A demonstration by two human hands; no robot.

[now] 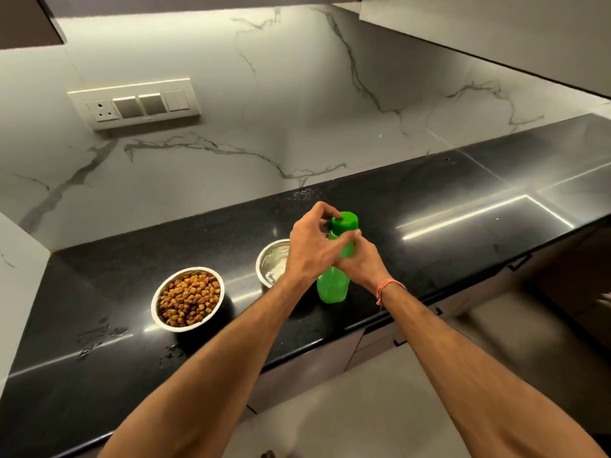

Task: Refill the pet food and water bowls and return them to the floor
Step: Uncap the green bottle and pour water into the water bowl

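Note:
A green plastic bottle (332, 287) stands upright on the black countertop (429, 206). My right hand (362, 264) grips its neck. My left hand (314, 246) pinches the green cap (345, 222) on top with thumb and fingertips. Just left of the bottle sits a steel bowl (272, 261) with water in it, partly hidden behind my left hand. Further left is a second steel bowl (187, 299) full of brown kibble.
A marble backsplash with a switch and socket panel (134, 104) rises behind the counter. Water drops (99, 335) lie on the counter near the kibble bowl. Cabinet fronts (310, 365) and a light floor (380, 408) are below the counter's edge.

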